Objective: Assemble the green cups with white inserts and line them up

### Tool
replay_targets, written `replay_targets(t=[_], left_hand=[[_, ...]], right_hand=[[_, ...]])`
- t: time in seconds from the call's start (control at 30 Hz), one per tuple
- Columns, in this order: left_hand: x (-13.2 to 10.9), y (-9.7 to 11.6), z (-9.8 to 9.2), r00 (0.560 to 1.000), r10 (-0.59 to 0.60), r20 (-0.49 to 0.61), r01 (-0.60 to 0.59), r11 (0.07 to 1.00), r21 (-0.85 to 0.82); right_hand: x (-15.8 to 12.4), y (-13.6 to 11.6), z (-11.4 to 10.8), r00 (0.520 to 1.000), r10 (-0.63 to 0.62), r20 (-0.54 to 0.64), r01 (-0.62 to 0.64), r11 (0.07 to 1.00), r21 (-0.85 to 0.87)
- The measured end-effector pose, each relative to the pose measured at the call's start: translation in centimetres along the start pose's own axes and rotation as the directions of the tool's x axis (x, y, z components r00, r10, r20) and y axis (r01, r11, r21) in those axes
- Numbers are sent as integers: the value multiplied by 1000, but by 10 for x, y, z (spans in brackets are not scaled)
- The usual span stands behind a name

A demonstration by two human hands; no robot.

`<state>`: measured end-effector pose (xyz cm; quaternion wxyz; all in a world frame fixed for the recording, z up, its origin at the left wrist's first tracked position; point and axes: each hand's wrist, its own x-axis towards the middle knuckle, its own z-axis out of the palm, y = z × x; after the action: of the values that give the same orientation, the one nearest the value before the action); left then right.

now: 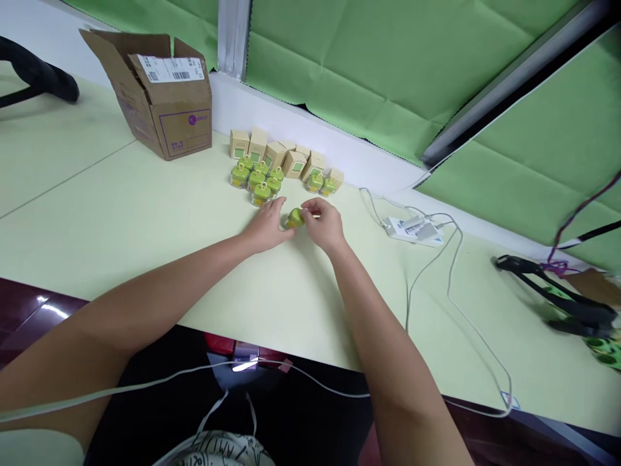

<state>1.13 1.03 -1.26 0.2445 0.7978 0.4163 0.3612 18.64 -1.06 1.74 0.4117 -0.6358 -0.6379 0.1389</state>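
A small jar with a green lid (294, 218) is between my two hands on the pale table. My right hand (324, 223) pinches its lid from the right. On the jar's left, my left hand (265, 226) has its thumb and fingers spread, with the thumb close to the jar's base. Several similar green-lidded jars (257, 180) stand grouped behind my left hand. Two more jars (315, 182) are behind my right hand. Small brown cardboard boxes (275, 154) with green labels line up behind the jars.
An open cardboard carton (187, 126) stands at the back left. A white power strip (414, 231) with plugs and trailing cables lies to the right. Black stands are at the far left (46, 77) and right (557, 298). Green covering (339, 71) hangs behind the table (301, 310).
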Motion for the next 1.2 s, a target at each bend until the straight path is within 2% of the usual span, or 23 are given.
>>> replay_targets(t=[0.07, 0.13, 0.3, 0.43, 0.53, 0.63, 0.7, 0.83, 0.93, 1.03, 1.1, 1.2], left_hand=[[-3, 2, -1, 995, 29, 94, -32, 999, 28], [-4, 4, -3, 990, 52, 132, -60, 997, 53], [-3, 7, -6, 993, 65, 97, -67, 997, 22], [-3, 11, -6, 994, 55, 92, -57, 998, 12], [-3, 15, -8, 996, 68, 58, -71, 997, 43], [-2, 12, -8, 997, 58, 44, -62, 994, 92], [0, 7, -5, 999, 29, 30, -32, 994, 106], [4, -3, 0, 998, 44, -46, -39, 993, 109], [3, 0, -2, 979, 154, -137, -142, 985, 96], [-3, 12, -7, 947, 258, -192, -263, 965, 2], [-8, 21, -9, 953, 245, -178, -270, 954, -131], [-12, 28, -10, 965, 168, -202, -219, 940, -262]], right_hand=[[-17, -4, 4, 1000, -15, 4, 15, 996, 87], [-27, -3, 7, 1000, -2, -30, 6, 991, 132], [-31, 4, 12, 998, 40, -50, -30, 980, 197], [-35, 0, 15, 997, 35, -69, -17, 969, 248], [-37, -4, 16, 990, 40, -132, 2, 953, 304], [-34, -4, 13, 965, 91, -247, 23, 907, 421], [-30, -1, 10, 944, 193, -266, -13, 831, 557], [-24, 6, 5, 908, 406, -104, -171, 584, 793], [-25, 6, 3, 897, 442, -12, -216, 462, 860], [-29, 1, 4, 915, 400, 55, -232, 409, 883], [-33, -6, 7, 931, 353, 89, -237, 402, 885], [-39, -16, 11, 945, 305, 122, -242, 396, 886]])
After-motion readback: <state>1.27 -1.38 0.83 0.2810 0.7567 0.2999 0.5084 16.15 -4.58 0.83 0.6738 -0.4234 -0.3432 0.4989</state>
